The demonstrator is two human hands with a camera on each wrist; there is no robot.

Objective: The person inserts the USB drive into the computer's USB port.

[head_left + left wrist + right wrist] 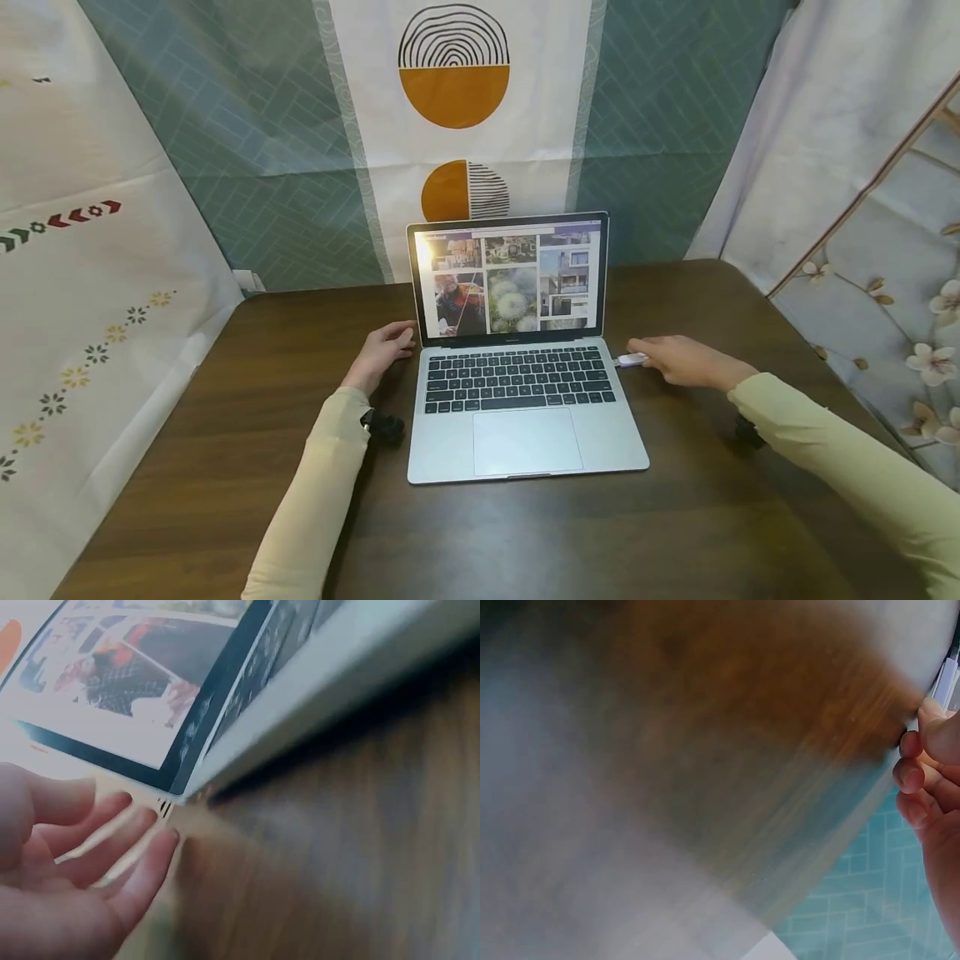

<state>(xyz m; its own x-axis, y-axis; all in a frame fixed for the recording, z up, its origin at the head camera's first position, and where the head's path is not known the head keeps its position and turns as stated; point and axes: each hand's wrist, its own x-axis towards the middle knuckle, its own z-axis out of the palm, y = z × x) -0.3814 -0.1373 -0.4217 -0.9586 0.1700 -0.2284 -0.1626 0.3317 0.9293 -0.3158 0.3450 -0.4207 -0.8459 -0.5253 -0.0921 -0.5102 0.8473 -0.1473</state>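
Note:
An open silver laptop [444, 446] stands on the table, its lit screen [512, 279] filled with a grid of photos. At its right edge, my right hand [678, 360] pinches a small white and pale purple USB stick [632, 360] between thumb and fingers. The stick's narrow end points at the laptop's side, right at the edge by the keyboard. In the right wrist view the stick [948, 679] shows only at the far right border. My left hand [384, 350] is beside the laptop's left hinge corner, fingers loosely bent with nothing in them [82, 877].
The dark brown wooden table [300, 467] reaches back to a green and white patterned cloth [262, 167]. White printed cloths hang at the left [90, 292] and right [885, 275]. Black wrist devices [386, 427] are worn on both forearms.

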